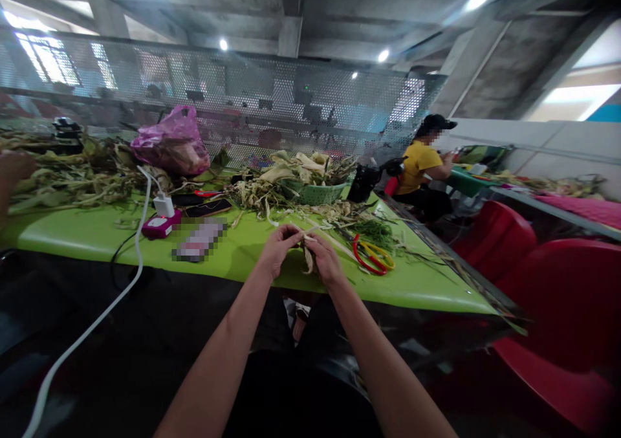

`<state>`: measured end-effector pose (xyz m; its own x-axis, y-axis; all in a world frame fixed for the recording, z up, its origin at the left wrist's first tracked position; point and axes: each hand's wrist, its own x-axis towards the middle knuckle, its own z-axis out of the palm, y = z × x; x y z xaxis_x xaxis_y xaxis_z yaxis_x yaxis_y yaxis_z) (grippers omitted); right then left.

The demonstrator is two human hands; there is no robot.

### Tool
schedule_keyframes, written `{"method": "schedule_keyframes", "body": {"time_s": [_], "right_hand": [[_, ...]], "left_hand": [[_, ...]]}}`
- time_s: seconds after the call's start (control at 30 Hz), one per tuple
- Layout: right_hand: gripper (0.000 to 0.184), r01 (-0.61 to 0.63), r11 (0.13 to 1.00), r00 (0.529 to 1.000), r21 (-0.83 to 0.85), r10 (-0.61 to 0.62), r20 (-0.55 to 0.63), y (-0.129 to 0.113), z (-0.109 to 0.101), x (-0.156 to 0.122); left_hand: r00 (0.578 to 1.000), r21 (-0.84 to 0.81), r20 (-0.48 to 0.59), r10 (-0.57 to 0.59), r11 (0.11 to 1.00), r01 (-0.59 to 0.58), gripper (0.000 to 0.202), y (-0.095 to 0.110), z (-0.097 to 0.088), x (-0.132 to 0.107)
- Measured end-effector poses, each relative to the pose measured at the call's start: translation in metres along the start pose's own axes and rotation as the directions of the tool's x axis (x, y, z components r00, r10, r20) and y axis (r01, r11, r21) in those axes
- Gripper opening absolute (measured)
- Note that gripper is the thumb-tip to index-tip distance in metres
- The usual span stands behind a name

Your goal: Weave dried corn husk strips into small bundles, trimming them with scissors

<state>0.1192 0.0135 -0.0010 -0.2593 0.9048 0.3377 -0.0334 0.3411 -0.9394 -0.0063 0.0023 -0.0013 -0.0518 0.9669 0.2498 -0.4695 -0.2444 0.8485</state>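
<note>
Both my hands meet over the near edge of the green table. My left hand pinches one end of a pale dried husk strip. My right hand is closed on the same strip, and a short piece of it hangs down between my hands. Red and yellow scissors lie on the table just right of my right hand.
Dried husks pile along the table's far side, with a green basket, a pink plastic bag, a pink device with a white cable and phones. A person in yellow sits at the far right. Red chairs stand to my right.
</note>
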Motion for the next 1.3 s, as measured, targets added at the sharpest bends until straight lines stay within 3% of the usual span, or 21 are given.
{"method": "schedule_keyframes", "body": {"time_s": [0.23,0.6,0.83,0.97,1.3], "right_hand": [[0.025,0.012,1.0,1.0,-0.019,-0.012,0.004,0.003,0.003,0.002],[0.032,0.03,0.995,0.999,-0.098,-0.028,0.023,0.004,0.004,0.004],[0.02,0.182,0.961,0.959,-0.207,-0.22,-0.178,-0.003,0.003,-0.001],[0.019,0.295,0.915,0.937,-0.274,-0.333,-0.103,-0.009,0.005,-0.005],[0.013,0.341,0.857,0.916,-0.385,-0.395,-0.067,-0.008,0.004,-0.004]], "left_hand": [[0.998,0.096,-0.067,-0.007,0.995,0.013,0.028,-0.001,0.001,-0.001],[0.994,0.092,-0.113,0.01,0.996,0.001,0.031,-0.001,0.001,0.001],[0.985,0.089,-0.175,0.004,0.996,0.012,0.025,-0.002,0.001,0.003],[0.981,0.111,-0.196,0.01,0.994,0.012,0.018,-0.005,-0.002,0.004],[0.987,0.189,-0.148,0.054,0.982,-0.025,0.01,-0.008,-0.002,0.005]]}}
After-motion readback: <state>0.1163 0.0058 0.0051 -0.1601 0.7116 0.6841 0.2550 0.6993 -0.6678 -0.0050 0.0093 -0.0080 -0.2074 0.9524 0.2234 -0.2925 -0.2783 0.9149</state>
